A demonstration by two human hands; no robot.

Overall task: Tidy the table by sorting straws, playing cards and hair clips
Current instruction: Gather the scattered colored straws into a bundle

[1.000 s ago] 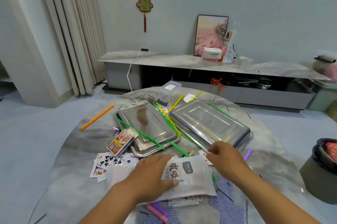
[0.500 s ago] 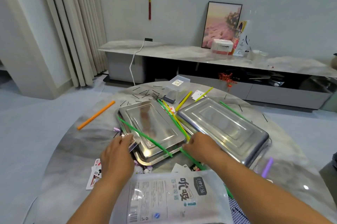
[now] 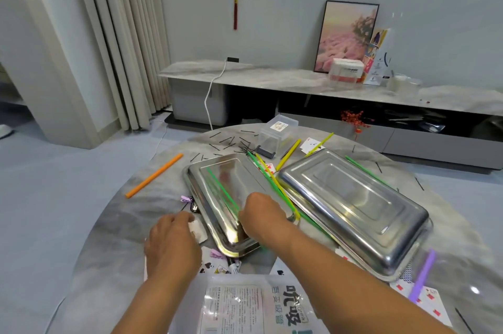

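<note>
Nearest, below both wrists, a printed plastic bag (image 3: 261,306) lies on the table (image 3: 114,225), with playing cards (image 3: 217,268) scattered just under the left hand (image 3: 174,241), whose fingers curl on a card box (image 3: 198,230). The right hand (image 3: 262,214) grasps a green straw (image 3: 221,189) over the left steel tray (image 3: 217,178); a second tray (image 3: 353,206) sits to its right. Beyond the hands lie yellow straws (image 3: 292,152), an orange straw (image 3: 153,176) and black hair clips (image 3: 231,142).
</note>
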